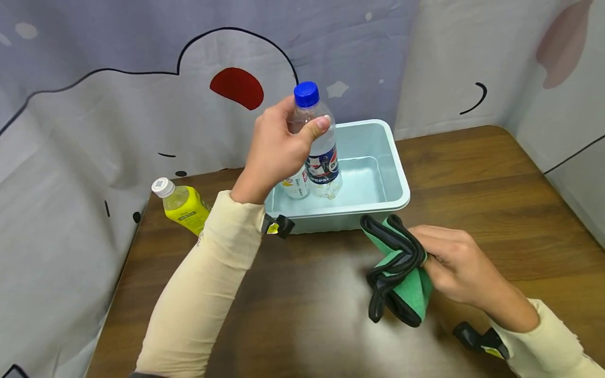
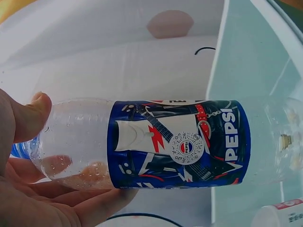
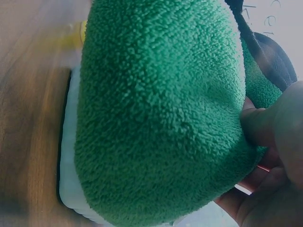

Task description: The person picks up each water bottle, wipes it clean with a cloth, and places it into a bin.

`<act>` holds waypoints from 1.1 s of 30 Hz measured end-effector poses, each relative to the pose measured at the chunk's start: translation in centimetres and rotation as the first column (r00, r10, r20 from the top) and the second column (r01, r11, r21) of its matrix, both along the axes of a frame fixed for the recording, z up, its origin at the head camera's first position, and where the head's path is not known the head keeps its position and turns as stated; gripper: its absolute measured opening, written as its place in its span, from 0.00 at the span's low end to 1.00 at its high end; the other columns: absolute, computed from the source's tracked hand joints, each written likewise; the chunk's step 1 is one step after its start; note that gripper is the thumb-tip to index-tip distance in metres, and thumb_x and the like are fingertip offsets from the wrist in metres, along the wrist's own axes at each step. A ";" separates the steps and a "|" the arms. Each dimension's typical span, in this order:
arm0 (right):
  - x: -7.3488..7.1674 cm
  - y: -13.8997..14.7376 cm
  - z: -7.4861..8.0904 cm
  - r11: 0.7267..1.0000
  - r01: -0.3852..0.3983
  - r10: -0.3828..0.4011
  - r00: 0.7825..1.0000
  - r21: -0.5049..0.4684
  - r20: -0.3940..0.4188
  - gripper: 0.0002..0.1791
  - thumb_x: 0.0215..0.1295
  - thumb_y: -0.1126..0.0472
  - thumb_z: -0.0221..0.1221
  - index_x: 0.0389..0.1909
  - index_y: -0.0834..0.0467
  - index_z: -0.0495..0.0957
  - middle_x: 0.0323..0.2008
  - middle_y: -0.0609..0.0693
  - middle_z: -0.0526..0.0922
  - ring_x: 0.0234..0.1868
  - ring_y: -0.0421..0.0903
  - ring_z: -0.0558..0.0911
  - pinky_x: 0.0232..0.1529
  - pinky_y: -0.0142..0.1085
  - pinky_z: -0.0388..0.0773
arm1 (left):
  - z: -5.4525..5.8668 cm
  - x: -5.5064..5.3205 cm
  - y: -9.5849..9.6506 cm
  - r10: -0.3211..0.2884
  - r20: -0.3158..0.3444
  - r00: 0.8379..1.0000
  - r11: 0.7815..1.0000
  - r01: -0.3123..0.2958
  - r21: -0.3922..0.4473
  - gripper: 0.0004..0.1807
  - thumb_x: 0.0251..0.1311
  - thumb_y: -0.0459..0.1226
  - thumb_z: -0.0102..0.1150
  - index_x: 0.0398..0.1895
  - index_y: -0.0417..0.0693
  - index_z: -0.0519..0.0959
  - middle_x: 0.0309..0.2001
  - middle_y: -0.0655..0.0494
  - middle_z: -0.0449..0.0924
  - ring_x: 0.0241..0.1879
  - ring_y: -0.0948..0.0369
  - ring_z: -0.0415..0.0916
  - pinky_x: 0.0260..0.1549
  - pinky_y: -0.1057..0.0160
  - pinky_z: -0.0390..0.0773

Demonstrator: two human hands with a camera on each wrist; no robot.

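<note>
My left hand [image 1: 283, 147] grips a clear Pepsi bottle [image 1: 323, 157] around its upper part, just below the blue cap [image 1: 306, 94]. The bottle stands upright over the pale blue tub [image 1: 399, 178], its lower end within the tub's outline. In the left wrist view the Pepsi label [image 2: 180, 144] faces the camera, and droplets cling to the bottle wall. In front of the tub, my right hand [image 1: 458, 262] pinches a folded green cloth [image 1: 411, 289] with black edging. Green pile of the cloth fills most of the right wrist view.
A white container with a printed label [image 1: 296, 185] is inside the tub, beside the Pepsi bottle. Left of the tub, a yellow-labelled bottle with a white cap [image 1: 186, 207] is partly behind my left sleeve. A patterned curtain [image 1: 142, 121] hangs behind the wooden table [image 1: 472, 184].
</note>
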State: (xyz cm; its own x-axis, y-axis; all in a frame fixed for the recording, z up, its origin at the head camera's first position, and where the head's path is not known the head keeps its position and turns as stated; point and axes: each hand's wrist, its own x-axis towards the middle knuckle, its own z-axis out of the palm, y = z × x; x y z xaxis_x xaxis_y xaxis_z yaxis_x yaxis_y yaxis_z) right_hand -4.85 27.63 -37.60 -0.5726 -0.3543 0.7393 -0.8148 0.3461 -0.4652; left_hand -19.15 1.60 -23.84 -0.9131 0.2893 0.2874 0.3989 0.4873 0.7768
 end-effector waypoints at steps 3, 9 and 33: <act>0.0 0.0 0.0 1.000 -0.003 0.003 1.000 -0.002 0.001 0.26 0.45 0.86 0.53 0.42 0.63 0.87 0.39 0.55 0.90 0.51 0.32 0.85 0.58 0.21 0.78 | -0.5 -0.3 0.3 0.012 0.000 1.000 1.000 -0.012 -0.006 0.17 0.69 0.45 0.67 0.54 0.45 0.82 0.47 0.48 0.90 0.49 0.55 0.88 0.53 0.54 0.84; 0.1 0.2 -0.1 1.000 -0.018 0.018 1.000 -0.001 -0.010 0.25 0.46 0.84 0.52 0.43 0.65 0.87 0.38 0.56 0.90 0.51 0.33 0.85 0.58 0.22 0.79 | -1.6 -1.0 0.7 0.016 0.000 1.000 1.000 -0.016 0.015 0.15 0.68 0.45 0.68 0.49 0.45 0.82 0.38 0.47 0.88 0.45 0.56 0.85 0.47 0.54 0.83; 0.8 0.5 -0.6 1.000 -0.018 0.018 1.000 -0.010 -0.006 0.21 0.54 0.81 0.53 0.43 0.65 0.87 0.38 0.57 0.90 0.50 0.33 0.85 0.54 0.22 0.80 | -4.2 -2.6 1.9 0.043 0.086 0.995 0.999 -0.043 -0.005 0.22 0.69 0.46 0.67 0.61 0.48 0.78 0.58 0.51 0.86 0.56 0.54 0.87 0.60 0.52 0.84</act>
